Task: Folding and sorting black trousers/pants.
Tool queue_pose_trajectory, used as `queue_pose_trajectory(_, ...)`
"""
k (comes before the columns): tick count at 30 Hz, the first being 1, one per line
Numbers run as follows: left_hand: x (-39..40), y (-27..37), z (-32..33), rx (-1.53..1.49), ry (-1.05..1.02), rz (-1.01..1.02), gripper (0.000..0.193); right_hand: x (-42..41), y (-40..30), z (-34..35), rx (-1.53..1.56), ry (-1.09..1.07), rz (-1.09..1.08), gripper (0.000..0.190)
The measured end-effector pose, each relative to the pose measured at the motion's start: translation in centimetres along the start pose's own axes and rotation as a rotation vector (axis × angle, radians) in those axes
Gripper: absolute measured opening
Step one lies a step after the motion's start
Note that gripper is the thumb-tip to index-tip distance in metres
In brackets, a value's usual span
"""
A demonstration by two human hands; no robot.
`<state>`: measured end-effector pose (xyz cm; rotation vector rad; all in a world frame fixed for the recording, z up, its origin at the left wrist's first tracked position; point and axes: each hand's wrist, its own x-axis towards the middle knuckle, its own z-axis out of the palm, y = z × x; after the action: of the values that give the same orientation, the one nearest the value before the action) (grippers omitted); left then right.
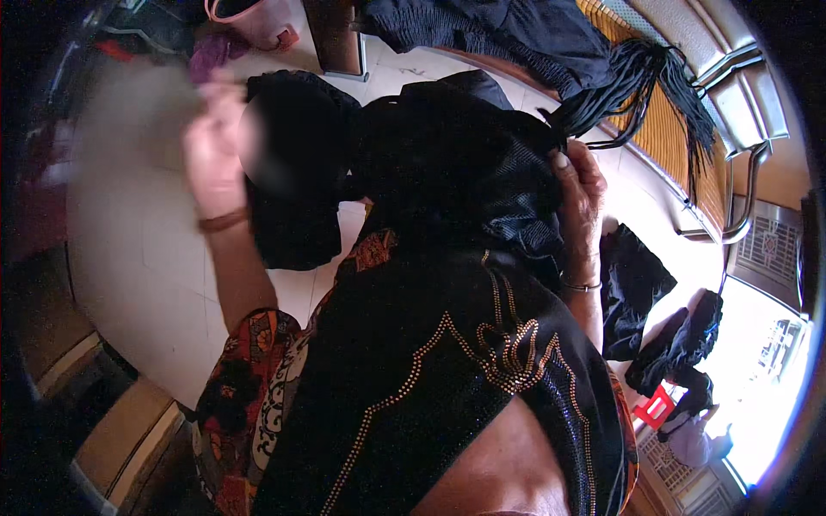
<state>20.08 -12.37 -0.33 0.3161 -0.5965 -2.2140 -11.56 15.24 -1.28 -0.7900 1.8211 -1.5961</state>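
Black fabric (445, 148) is spread over my lap, its folds catching light on the right side. My right hand (583, 184) pinches the right edge of this fabric between thumb and fingers, near the ends of a bundle of black cords (635, 90). On the left, my left hand (216, 148) is raised and smeared by motion, so its finger pose is unclear. Beside it lies a dark black cloth mass (293, 238), partly blurred out. I wear a black top with gold studs (413, 358) and patterned sleeves (239, 374).
A bench with a slatted mat (677, 148) stands at the upper right, with a dark ribbed garment (484, 29) on it. More black cloths (635, 284) lie at the right near a red plastic object (655, 407). A pink bucket-like container (258, 22) stands at upper left on the tiled floor (142, 213).
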Motion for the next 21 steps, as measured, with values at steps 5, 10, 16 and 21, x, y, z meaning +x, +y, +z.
queue_pose_trajectory(5,-0.8,-15.3,5.5,0.696,-0.053,-0.583,0.026,-0.5,-1.4,1.2,-0.271,0.02,-0.307,0.016)
queue_pose_trajectory(10,1.4,-18.4,6.2,0.287,0.015,-0.497,0.036,-2.6,-2.3,2.0,-0.365,-0.007,-0.379,0.018)
queue_pose_trajectory(16,3.0,-17.3,4.6,0.137,-0.011,-0.637,0.027,-3.3,-2.0,2.8,-0.308,-0.043,-0.426,0.018)
queue_pose_trajectory(21,5.8,-11.5,0.4,-0.327,-0.133,-0.404,0.015,-3.5,-1.0,2.9,-0.107,-0.105,-0.217,0.018)
